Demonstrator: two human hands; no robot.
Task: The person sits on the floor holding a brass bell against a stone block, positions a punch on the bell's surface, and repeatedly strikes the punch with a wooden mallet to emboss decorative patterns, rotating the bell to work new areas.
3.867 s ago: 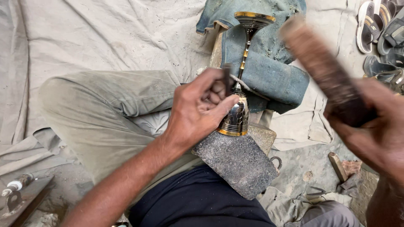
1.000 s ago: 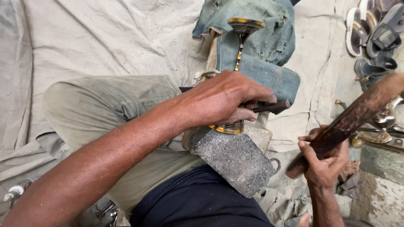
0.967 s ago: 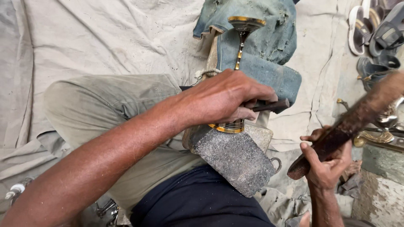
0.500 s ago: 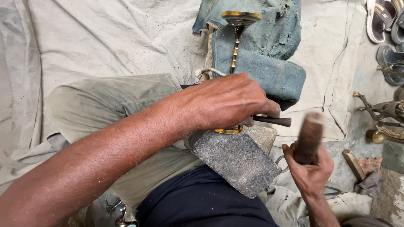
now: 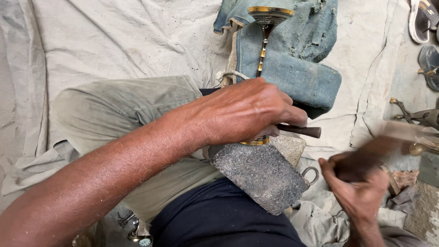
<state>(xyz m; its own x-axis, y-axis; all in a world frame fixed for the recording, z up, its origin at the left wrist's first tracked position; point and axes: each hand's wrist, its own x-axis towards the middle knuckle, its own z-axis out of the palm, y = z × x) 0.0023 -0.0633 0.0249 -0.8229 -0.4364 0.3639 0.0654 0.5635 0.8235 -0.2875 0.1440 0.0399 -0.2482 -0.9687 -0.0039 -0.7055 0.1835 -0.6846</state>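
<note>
My left hand (image 5: 247,110) clamps punch (image 5: 302,131) and goblet (image 5: 264,41) on stone (image 5: 260,171); right hand (image 5: 359,187), beside stone, grips mallet (image 5: 393,139); strike squarely.

Two hands are seen: the left hand (image 5: 249,112) and the right hand (image 5: 359,192). Under the left fingers (image 5: 292,114), one brass goblet (image 5: 267,27), one dark punch (image 5: 302,131) and one grey block (image 5: 260,176) are counted. Beyond the fingertips, one folded blue cloth (image 5: 292,68) and two sandals (image 5: 425,41) are counted; in the right fingers, one blurred mallet (image 5: 388,139).
</note>
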